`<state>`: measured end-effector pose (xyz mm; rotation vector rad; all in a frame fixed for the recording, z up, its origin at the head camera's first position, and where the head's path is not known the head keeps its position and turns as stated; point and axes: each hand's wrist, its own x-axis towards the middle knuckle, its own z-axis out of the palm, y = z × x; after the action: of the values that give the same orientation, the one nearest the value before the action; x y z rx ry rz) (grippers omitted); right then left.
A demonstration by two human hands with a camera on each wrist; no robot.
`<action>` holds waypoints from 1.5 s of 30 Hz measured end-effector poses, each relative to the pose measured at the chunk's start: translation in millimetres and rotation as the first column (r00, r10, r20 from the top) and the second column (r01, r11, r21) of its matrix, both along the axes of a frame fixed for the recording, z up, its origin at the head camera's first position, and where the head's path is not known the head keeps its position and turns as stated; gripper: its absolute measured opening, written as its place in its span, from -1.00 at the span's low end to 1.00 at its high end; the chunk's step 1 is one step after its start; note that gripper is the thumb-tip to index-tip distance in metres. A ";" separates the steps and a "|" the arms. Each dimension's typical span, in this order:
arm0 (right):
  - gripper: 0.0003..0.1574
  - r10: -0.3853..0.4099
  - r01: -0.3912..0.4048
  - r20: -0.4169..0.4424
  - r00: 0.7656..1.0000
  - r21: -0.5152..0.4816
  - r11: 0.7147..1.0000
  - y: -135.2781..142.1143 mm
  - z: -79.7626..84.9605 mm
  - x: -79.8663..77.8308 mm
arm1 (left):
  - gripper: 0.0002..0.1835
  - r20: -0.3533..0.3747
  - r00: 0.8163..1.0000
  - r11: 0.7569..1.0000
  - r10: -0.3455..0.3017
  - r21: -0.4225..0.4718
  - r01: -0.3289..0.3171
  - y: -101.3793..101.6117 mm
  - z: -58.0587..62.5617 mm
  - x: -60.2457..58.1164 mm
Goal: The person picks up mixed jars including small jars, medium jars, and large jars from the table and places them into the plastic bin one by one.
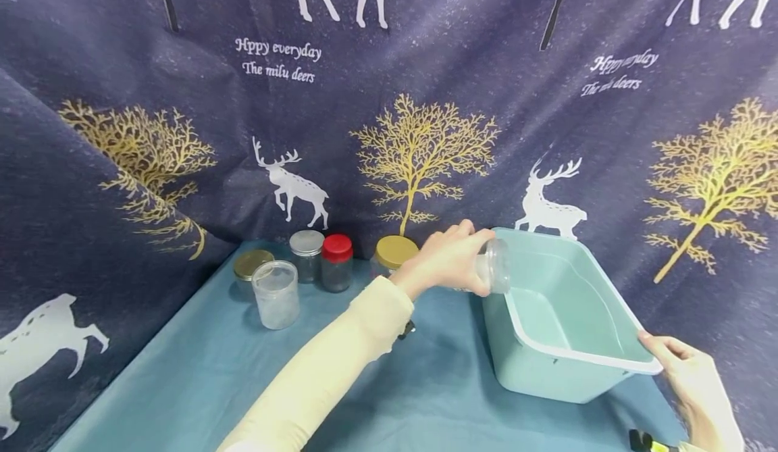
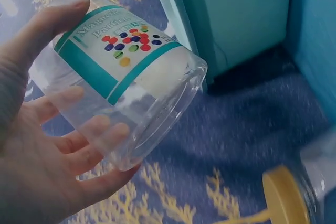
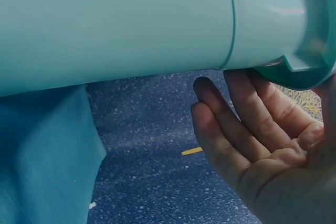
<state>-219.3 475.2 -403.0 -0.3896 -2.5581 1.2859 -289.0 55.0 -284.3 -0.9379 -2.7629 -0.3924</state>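
Observation:
My left hand [image 1: 451, 260] grips a clear plastic jar [image 1: 500, 267] at the left rim of a light teal plastic bin [image 1: 571, 354]. In the left wrist view the jar [image 2: 126, 72] is tilted, with a green and white label picturing coloured dots, and looks see-through with nothing inside. Thumb and fingers wrap round its sides. At the bin's near right corner my right hand [image 1: 683, 378] holds the rim. The right wrist view shows that hand [image 3: 268, 145] with its fingers beneath the rim, against the bin's outer wall [image 3: 131, 24]; the thumb is mostly hidden.
Several jars stand at the back left: a gold-lidded one [image 1: 254, 263], a lidless frosted one [image 1: 276, 296], a silver-lidded one [image 1: 306, 256] and a red-lidded one [image 1: 337, 263]. A yellow-lidded jar [image 1: 395, 253] is partly behind my left arm. A patterned curtain [image 1: 425, 67] hangs behind the blue-covered table [image 1: 200, 384].

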 end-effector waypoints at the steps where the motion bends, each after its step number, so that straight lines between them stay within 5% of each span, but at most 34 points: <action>1: -0.63 -0.005 0.005 0.003 1.000 0.005 1.000 1.1 0.4 0.4 | -0.02 0.012 1.000 1.000 -0.006 -0.006 0.006 6.5 0.0 -0.5; 9: -0.56 0.039 -0.040 0.024 0.999 0.009 0.999 3.6 5.1 -4.8 | -0.03 0.076 0.996 0.998 -0.035 -0.042 0.038 54.2 5.8 0.3; 23: -0.64 0.066 -0.066 -0.024 0.998 -0.012 0.998 0.9 -0.1 -4.3 | -0.11 0.122 0.992 0.990 -0.017 -0.137 0.034 131.3 14.2 29.3; 32: -0.56 0.061 -0.061 0.007 0.998 -0.002 0.998 4.4 0.4 -2.2 | -0.20 0.131 0.988 0.982 0.078 -0.179 -0.054 161.2 -4.0 34.5; 45: -0.50 0.065 -0.065 -0.002 0.998 -0.065 0.996 1.8 1.5 -0.9 | -0.30 0.209 0.969 0.973 0.132 -0.213 -0.087 172.0 -26.5 29.1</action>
<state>-220.3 477.0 -401.6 -0.3208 -2.5538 1.3944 -259.9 226.9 -310.7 -0.8214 -3.0906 -0.2121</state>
